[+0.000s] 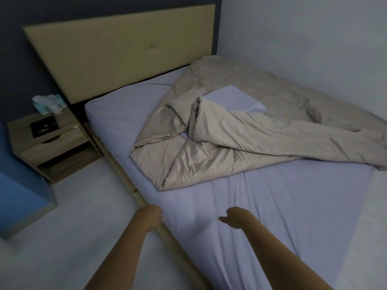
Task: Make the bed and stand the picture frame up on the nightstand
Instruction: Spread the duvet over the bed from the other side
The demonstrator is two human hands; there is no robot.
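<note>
A bed with a pale lilac fitted sheet fills the middle and right. A beige duvet lies crumpled across it, and a lilac pillow pokes out from its folds. A dark picture frame lies flat on the wooden nightstand at the left. My left hand is at the mattress's near left edge, fingers curled over the sheet's side. My right hand hovers low over the sheet, fingers loosely apart, holding nothing.
A tan padded headboard stands against a dark wall. A tissue box with crumpled tissues sits at the back of the nightstand. A pale wall runs along the bed's right side. Light floor lies left of the bed, with a blue panel at far left.
</note>
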